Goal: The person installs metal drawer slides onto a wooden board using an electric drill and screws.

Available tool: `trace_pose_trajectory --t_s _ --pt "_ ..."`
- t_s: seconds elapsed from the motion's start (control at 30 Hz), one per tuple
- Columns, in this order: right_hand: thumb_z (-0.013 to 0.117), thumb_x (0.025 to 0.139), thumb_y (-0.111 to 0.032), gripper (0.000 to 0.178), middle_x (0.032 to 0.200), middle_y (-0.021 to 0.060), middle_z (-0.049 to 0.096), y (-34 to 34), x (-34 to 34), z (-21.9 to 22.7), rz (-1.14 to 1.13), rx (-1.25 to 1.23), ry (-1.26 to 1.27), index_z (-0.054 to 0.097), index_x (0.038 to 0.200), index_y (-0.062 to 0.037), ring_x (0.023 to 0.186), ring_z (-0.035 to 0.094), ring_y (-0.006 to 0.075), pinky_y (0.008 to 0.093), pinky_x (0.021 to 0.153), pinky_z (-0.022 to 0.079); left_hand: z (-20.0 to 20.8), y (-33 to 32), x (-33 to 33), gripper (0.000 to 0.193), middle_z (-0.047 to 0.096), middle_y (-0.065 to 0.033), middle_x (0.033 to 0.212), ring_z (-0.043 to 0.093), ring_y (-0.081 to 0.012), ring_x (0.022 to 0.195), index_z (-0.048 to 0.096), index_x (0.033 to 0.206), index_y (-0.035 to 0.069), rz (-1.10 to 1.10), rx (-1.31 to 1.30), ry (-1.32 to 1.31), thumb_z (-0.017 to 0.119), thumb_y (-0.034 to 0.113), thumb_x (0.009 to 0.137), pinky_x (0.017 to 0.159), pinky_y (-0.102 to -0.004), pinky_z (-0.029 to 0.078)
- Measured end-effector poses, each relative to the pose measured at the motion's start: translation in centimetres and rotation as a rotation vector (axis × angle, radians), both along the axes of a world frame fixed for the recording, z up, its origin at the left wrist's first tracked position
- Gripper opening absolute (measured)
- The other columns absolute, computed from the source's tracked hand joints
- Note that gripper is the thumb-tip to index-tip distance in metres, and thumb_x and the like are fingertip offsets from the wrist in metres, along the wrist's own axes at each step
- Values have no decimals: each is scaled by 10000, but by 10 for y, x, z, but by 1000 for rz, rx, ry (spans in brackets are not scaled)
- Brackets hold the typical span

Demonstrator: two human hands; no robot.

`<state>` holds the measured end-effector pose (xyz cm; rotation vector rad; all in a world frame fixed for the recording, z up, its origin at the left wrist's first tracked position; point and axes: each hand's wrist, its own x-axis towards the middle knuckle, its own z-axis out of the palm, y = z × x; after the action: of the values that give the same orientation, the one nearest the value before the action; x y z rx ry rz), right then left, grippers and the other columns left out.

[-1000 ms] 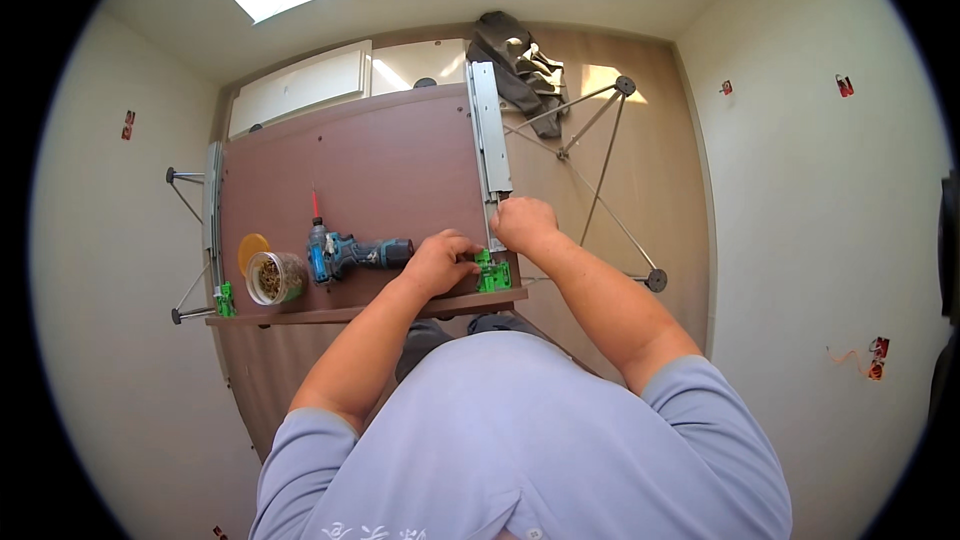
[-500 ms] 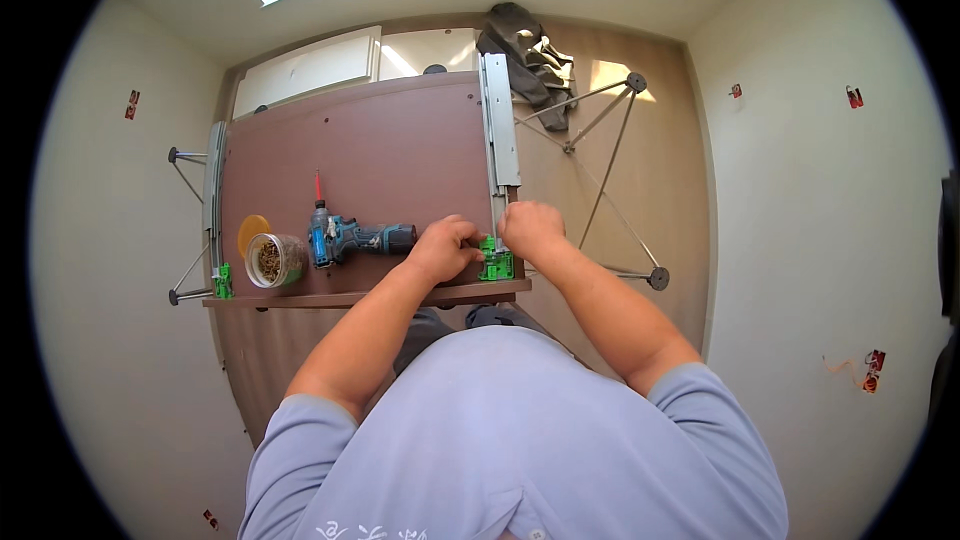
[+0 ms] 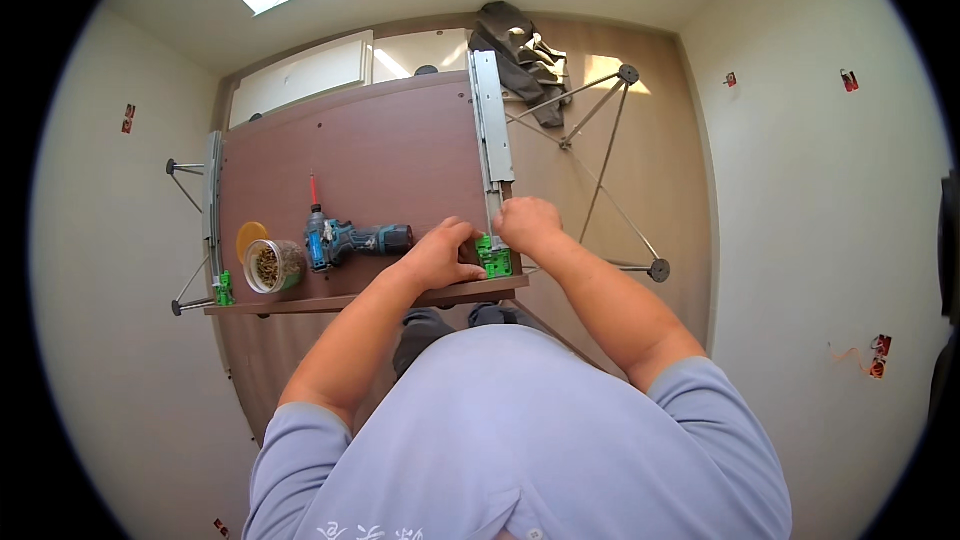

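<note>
A green plastic drawer-slide clip [image 3: 495, 258] sits at the near right corner of a reddish-brown drawer panel [image 3: 400, 160]. My left hand [image 3: 437, 255] comes at the clip from its left, thumb low and fingers higher, gripping its edge. Just above the clip, my right hand [image 3: 528, 224] is closed around the near end of a metal drawer slide [image 3: 492, 125], which runs away along the panel's right side. What lies inside the right fingers is hidden.
Left of my hands lie a blue cordless driver [image 3: 350, 240] with a red bit, a clear jar of screws [image 3: 275, 265] and its yellow lid [image 3: 252, 237]. Another slide [image 3: 212, 190] and green clip [image 3: 223, 288] line the left side. Folding metal legs [image 3: 606, 165] stick out right; dark cloth [image 3: 520, 65] lies behind.
My left thumb has moved down and away from the fingers along the clip's left side. The right hand remains at the slide's end. The whole view has shifted slightly.
</note>
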<state>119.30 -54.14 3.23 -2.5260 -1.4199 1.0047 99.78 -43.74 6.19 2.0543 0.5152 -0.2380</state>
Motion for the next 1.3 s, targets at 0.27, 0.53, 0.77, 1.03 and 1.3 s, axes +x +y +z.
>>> trace_pose_trajectory --t_s 0.27,0.53,0.77,1.03,1.3 --pt "589 967 -355 350 1067 173 809 10 4 -5 4 29 15 839 994 -111 1026 779 371 501 888 624 -9 6 13 599 644 -119 1216 676 -386 1122 670 1218 124 -60 259 94 955 346 740 939 -497 569" --pt "585 968 -355 346 1010 161 812 21 10 -3 25 33 -23 842 942 -125 990 782 366 505 863 626 -2 13 21 594 650 -101 1170 688 -378 1102 670 1177 137 -28 299 98 953 400 727 914 -510 570" --pt "577 968 -365 362 1012 160 810 16 6 -15 21 80 -18 841 948 -119 977 780 367 508 855 623 -2 16 21 590 662 -95 1172 695 -358 1092 689 1186 134 -31 302 125 975 336 711 919 -478 574" --pt "579 959 -373 373 1012 170 808 14 4 -5 34 68 -13 840 960 -106 955 782 380 506 844 628 9 8 9 714 652 -136 1230 675 -369 1158 663 1340 109 -1 203 96 974 320 733 1001 -462 560" --pt "552 996 -389 430 1022 171 814 22 9 9 8 60 -71 840 956 -72 963 790 369 495 859 628 40 -36 -20 1134 561 -199 1425 574 -368 1342 382 1619 29 -30 356 184 942 511 758 1109 -461 521"
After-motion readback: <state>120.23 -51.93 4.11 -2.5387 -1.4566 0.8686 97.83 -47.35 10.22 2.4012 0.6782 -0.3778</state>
